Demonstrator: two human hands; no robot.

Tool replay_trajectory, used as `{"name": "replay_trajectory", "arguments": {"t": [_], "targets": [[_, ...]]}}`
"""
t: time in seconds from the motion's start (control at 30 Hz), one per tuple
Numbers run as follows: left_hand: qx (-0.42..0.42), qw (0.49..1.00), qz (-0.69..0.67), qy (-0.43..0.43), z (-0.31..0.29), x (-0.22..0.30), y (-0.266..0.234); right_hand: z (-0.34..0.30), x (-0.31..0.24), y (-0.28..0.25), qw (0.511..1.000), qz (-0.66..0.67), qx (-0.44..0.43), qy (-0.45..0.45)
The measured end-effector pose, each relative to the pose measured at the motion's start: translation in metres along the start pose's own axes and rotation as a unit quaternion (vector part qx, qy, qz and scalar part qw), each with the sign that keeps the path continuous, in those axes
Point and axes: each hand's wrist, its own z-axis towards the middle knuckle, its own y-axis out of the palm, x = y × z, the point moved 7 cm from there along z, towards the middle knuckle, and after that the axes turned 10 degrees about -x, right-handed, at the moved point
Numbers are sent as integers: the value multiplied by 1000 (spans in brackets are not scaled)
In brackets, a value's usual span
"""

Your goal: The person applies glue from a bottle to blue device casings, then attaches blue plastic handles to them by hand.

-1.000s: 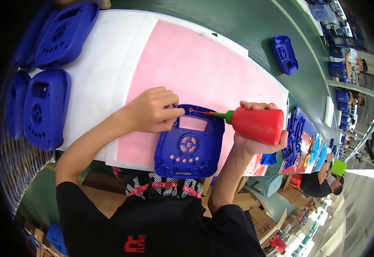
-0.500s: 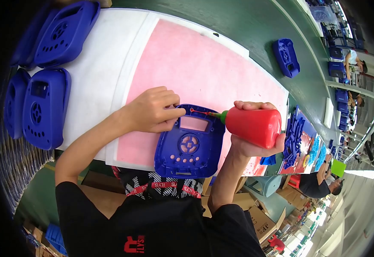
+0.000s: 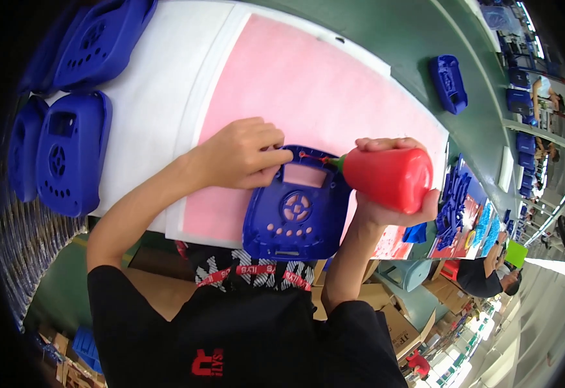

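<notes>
A blue plastic shell (image 3: 266, 223) lies inner side up at the near edge of the work surface. It has a rectangular window, a round grille and a row of holes. My left hand (image 3: 247, 155) is closed at its upper left corner, thumb and forefinger pinched there; the fingertips are partly hidden. My right hand (image 3: 376, 212) is wrapped round a red squeeze bottle (image 3: 389, 178), tipped nearly level. Its green nozzle (image 3: 338, 163) points left over the shell's far rim. A thin red streak (image 3: 316, 158) runs from the tip toward a small ring by the corner.
Several blue shells (image 3: 72, 155) stand at the left. A pink sheet (image 3: 263, 84) covers the white work surface. Another blue part (image 3: 449, 84) lies on the green table beyond. Blue strips (image 3: 452, 204) are piled at right; cardboard boxes (image 3: 402, 326) sit below. Other people work farther off.
The whole scene sits slightly more to the right in the picture. Both hands keep their holds, and the bottle still points at the shell's far rim.
</notes>
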Motion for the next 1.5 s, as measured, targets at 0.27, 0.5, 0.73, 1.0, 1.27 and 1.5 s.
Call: {"name": "replay_trajectory", "arguments": {"t": [0.27, 0.5, 0.73, 1.0, 1.27, 1.5], "targets": [[12, 1000, 5, 3, -1, 1, -2, 0, 3, 4, 1000, -16, -7, -17], [16, 1000, 1, 1, 1, 2, 0, -4, -2, -1, 998, 41, -23, -48], [21, 1000, 5, 2, -1, 2, -1, -2, -2, -2, 997, 45, -22, -53], [20, 1000, 1, 3, -2, 2, 1, -2, -5, -6, 997, 57, -13, -52], [8, 1000, 6, 8, -1, 3, 2, -1, -10, -4, 997, 59, -17, -55], [12, 1000, 3, 7, -1, 2, 2, 1, -10, -9, 993, 93, -24, -64]]}}
